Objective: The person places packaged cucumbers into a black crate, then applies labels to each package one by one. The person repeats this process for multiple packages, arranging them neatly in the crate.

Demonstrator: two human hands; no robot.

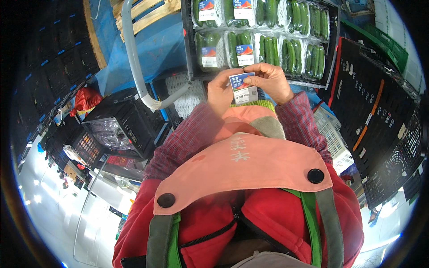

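A small blue, red and white label (241, 96) is held upright in front of my apron, just below the crate. My left hand (219, 93) grips its left edge. My right hand (273, 83) pinches its upper right corner, the thumb lying across the printed face. Whether it is one label or a thin stack, I cannot tell. Beyond my hands is a black crate (189, 53) with two rows of packed green cucumbers (269, 52), white foam net between the packs. Several packs on the left bear similar labels (244, 50); those on the right show none.
A grey metal tube frame (130, 49) curves close by on the left, with white foam netting (184, 96) beside it. Black crates (364, 107) stand at the right, next to a white basket (333, 138). A wooden pallet (149, 15) lies at the far left.
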